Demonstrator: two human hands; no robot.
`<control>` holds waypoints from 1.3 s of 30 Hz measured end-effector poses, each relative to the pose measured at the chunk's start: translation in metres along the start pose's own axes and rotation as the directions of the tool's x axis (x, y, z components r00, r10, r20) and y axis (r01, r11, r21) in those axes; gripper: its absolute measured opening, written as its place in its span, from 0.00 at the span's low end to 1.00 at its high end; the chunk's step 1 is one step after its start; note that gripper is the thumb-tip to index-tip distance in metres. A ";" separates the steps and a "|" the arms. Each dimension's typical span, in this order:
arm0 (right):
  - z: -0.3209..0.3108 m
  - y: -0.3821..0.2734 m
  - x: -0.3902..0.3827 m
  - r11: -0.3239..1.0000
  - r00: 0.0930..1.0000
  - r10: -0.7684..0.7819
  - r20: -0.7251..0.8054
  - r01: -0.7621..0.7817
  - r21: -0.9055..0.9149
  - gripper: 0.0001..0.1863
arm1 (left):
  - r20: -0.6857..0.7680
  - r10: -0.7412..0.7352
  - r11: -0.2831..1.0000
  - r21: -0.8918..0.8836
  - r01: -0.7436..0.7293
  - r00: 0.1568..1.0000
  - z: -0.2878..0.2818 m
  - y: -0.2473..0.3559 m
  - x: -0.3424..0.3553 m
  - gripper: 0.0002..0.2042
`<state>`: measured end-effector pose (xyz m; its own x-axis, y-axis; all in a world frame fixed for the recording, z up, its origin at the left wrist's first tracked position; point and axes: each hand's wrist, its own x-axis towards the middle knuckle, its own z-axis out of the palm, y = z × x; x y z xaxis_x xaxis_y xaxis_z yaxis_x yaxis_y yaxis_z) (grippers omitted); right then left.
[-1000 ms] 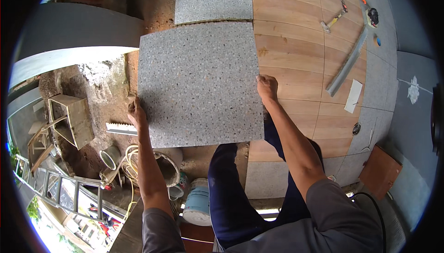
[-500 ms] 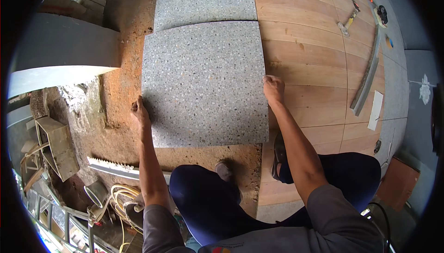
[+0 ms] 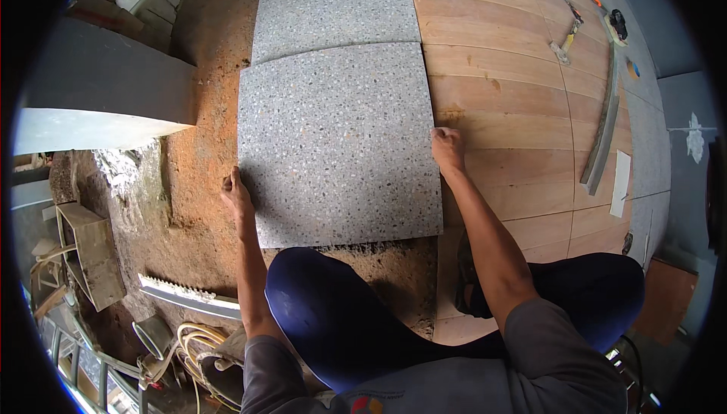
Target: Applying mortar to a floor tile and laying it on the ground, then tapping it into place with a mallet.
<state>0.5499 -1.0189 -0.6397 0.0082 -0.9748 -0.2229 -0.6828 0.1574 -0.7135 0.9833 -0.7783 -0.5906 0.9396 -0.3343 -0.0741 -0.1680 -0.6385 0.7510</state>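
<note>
A large grey speckled terrazzo-look tile (image 3: 341, 141) lies in front of me between my hands, low over the rough brown bed. My left hand (image 3: 237, 189) has its fingers closed at the tile's left edge. At the opposite edge, my right hand (image 3: 448, 149) grips with curled fingers, their undersides hidden. Beyond the far edge, a matching tile (image 3: 333, 5) lies in line with it, a thin dark seam between them. Rough dark bedding (image 3: 363, 259) shows along the near edge.
Wood-look flooring (image 3: 500, 119) borders the tile on the right, with a hammer (image 3: 566, 39) and a grey metal straightedge (image 3: 603, 126) on it. To the left are a grey block-like pillar (image 3: 113, 73), a toothed white-edged bar (image 3: 189, 297), a wooden box (image 3: 91, 255) and a coiled hose (image 3: 201, 346).
The held tile has come down, and its far edge now sits closer in line with the tile beyond. Both hands stay at its sides. My left knee has moved toward the tile.
</note>
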 end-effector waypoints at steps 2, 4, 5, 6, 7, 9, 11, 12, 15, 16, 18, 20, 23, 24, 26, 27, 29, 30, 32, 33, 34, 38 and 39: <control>0.004 0.004 0.002 0.999 0.997 0.013 0.081 -0.010 -0.041 0.16 | -0.037 0.006 1.000 -0.020 -0.007 0.999 0.001 -0.004 0.007 0.28; 0.013 0.012 0.004 0.998 0.998 -0.064 0.011 0.065 -0.024 0.17 | -0.004 0.025 0.999 0.023 -0.025 1.000 0.006 -0.015 0.018 0.28; 0.017 0.016 0.005 0.991 0.989 -0.135 -0.055 0.135 -0.012 0.19 | -0.007 0.027 0.999 0.020 -0.027 1.000 0.011 -0.020 0.022 0.28; 0.020 0.014 0.004 0.990 0.989 -0.138 -0.045 0.138 -0.009 0.19 | -0.005 0.032 0.999 0.008 -0.032 0.999 0.011 -0.025 0.024 0.28; 0.022 0.013 0.003 0.994 0.994 -0.112 -0.016 0.112 0.001 0.19 | -0.005 0.037 0.999 -0.004 -0.037 0.999 0.010 -0.029 0.025 0.28; 0.024 0.016 0.005 0.996 0.996 -0.089 0.013 0.088 0.005 0.19 | 0.005 0.013 1.000 -0.008 -0.013 1.000 0.013 -0.033 0.025 0.28; 0.028 0.030 0.010 0.967 0.966 -0.253 -0.061 0.251 -0.047 0.19 | 0.021 -0.006 1.000 -0.020 0.006 1.000 0.018 -0.035 0.026 0.27; 0.034 0.021 0.006 0.966 0.965 -0.258 -0.047 0.257 -0.032 0.19 | 0.030 -0.024 1.000 -0.015 0.025 0.999 0.008 -0.043 0.031 0.26; 0.041 -0.003 -0.004 0.988 0.988 -0.153 -0.014 0.152 -0.027 0.18 | 0.025 -0.088 0.992 -0.093 0.090 0.996 -0.011 -0.057 0.039 0.25; 0.036 0.005 -0.007 0.975 0.977 -0.214 -0.023 0.212 -0.068 0.18 | 0.028 -0.067 0.993 -0.095 0.070 0.997 -0.007 -0.058 0.035 0.24; 0.028 0.017 0.003 0.979 0.981 -0.194 -0.021 0.192 -0.063 0.19 | 0.021 -0.044 0.996 -0.072 0.046 0.999 0.008 -0.050 0.032 0.24; 0.037 0.002 -0.011 0.994 0.994 -0.105 0.011 0.105 0.013 0.19 | -0.036 -0.049 0.999 -0.025 0.048 0.998 -0.004 -0.052 0.039 0.23; 0.030 0.006 -0.009 1.000 1.000 -0.017 0.026 0.016 0.021 0.20 | 0.001 -0.023 1.000 -0.008 0.023 1.000 0.001 -0.043 0.030 0.22; 0.030 0.008 -0.007 1.000 1.000 -0.018 0.023 0.018 -0.009 0.20 | -0.036 -0.056 0.998 -0.006 0.056 0.998 0.003 -0.043 0.028 0.21; 0.029 0.013 -0.002 0.999 0.997 0.040 0.060 -0.040 0.000 0.20 | -0.047 -0.041 0.999 -0.017 0.040 0.998 0.005 -0.051 0.032 0.22; 0.031 0.011 -0.003 0.995 0.990 0.102 0.094 -0.103 0.006 0.20 | -0.051 -0.023 0.999 -0.026 0.022 0.998 0.005 -0.055 0.035 0.22; 0.034 0.007 -0.005 0.994 0.988 0.106 0.111 -0.107 0.005 0.20 | -0.066 0.009 1.000 -0.018 -0.010 0.998 0.000 -0.064 0.042 0.22; 0.033 0.009 -0.004 0.993 0.987 0.115 0.114 -0.115 -0.009 0.20 | -0.060 0.001 1.000 -0.019 -0.002 0.998 0.003 -0.060 0.038 0.22; 0.031 0.013 -0.001 0.992 0.985 0.122 0.124 -0.120 -0.027 0.20 | -0.050 -0.012 1.000 -0.021 0.011 0.999 0.008 -0.055 0.033 0.22; 0.031 0.017 0.002 0.992 0.983 0.124 0.137 -0.121 -0.033 0.20 | -0.036 -0.023 1.000 -0.009 0.023 0.999 0.009 -0.057 0.034 0.22; 0.032 0.021 0.004 0.992 0.983 0.122 0.139 -0.118 -0.033 0.20 | -0.021 -0.035 0.999 0.003 0.035 0.999 0.010 -0.059 0.035 0.22; 0.040 0.025 0.002 0.996 0.993 0.085 0.079 -0.082 -0.042 0.21 | 0.008 0.001 1.000 -0.018 -0.001 1.000 0.007 -0.074 0.039 0.22; 0.039 0.025 0.002 0.995 0.993 0.092 0.071 -0.089 -0.038 0.21 | 0.011 -0.020 0.999 -0.027 0.021 1.000 0.010 -0.072 0.038 0.21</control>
<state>0.5609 -1.0104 -0.6837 -0.0028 -0.9426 -0.3338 -0.7081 0.2376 -0.6650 1.0279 -0.7519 -0.6534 0.9394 -0.3289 -0.0966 -0.1404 -0.6263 0.7668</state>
